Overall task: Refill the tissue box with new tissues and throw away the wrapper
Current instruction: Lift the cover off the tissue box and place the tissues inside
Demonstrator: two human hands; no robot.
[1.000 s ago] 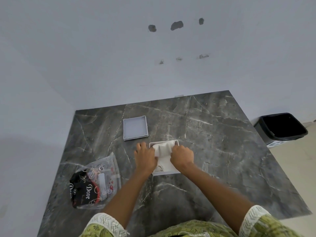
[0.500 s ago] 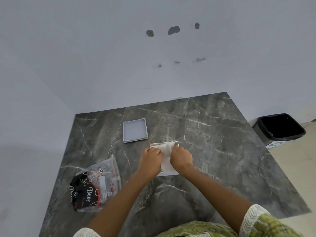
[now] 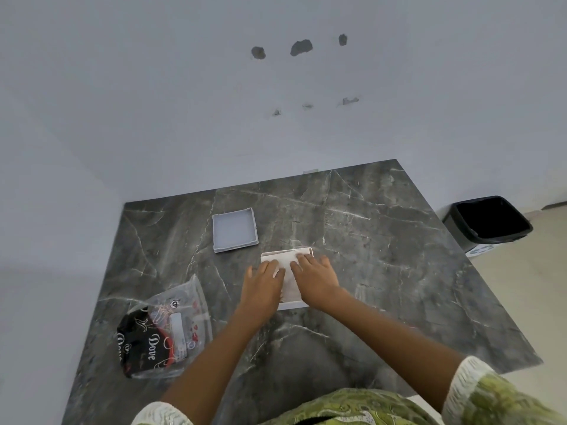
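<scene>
The white tissue box (image 3: pixel 309 250) lies open in the middle of the dark marble table (image 3: pixel 399 271), filled with a stack of white tissues (image 3: pixel 283 258). My left hand (image 3: pixel 264 285) lies flat on the left part of the stack, fingers spread. My right hand (image 3: pixel 316 276) presses flat on the right part. Both hands cover most of the box. The grey box lid (image 3: pixel 234 230) lies upside down on the table, behind and left of the box. The clear and black plastic wrapper (image 3: pixel 162 329) lies crumpled at the table's front left.
A black bin (image 3: pixel 487 223) with a dark liner stands on the floor beyond the table's right edge. A bare grey wall runs behind and to the left of the table. Green patterned clothing fills the bottom of the view.
The bunched tissues are pushed down flat into the box. Both hands went from curled fingers gripping the tissues to flat palms pressing on top of them.
</scene>
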